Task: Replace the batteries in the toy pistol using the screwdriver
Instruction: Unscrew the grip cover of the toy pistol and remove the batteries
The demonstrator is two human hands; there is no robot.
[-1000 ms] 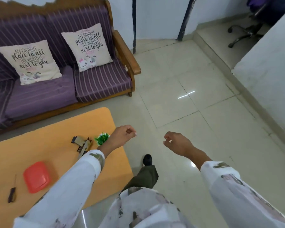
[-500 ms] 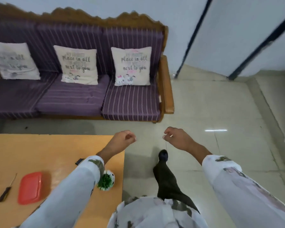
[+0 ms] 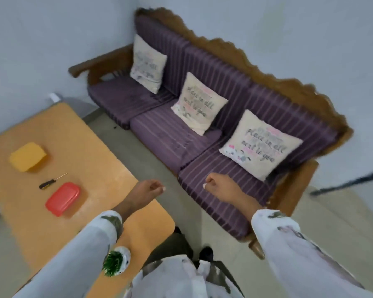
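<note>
The person's left hand [image 3: 148, 188] and right hand [image 3: 218, 187] are held out in front at about the same height, a gap between them, each with its fingers curled into a loose fist and nothing in its grasp. Both white patterned sleeves [image 3: 297, 252] reach to the wrists.

The small black-handled screwdriver with a thin metal shaft [image 3: 51, 181] lies flat on the orange wooden table [image 3: 99, 160], well to the left of the left hand and apart from it. Just nearer the left hand than the screwdriver sits a flat red plastic box with rounded corners [image 3: 63, 198]; farther left and beyond lies a yellow box [image 3: 28, 157]. Below the left forearm, near the table's edge, stands a small green spiky plant in a white pot [image 3: 116, 262].

Beyond the right hand stands a purple striped sofa with a carved wooden frame [image 3: 159, 136], with three cream printed cushions [image 3: 261, 145] leaning on its back.
</note>
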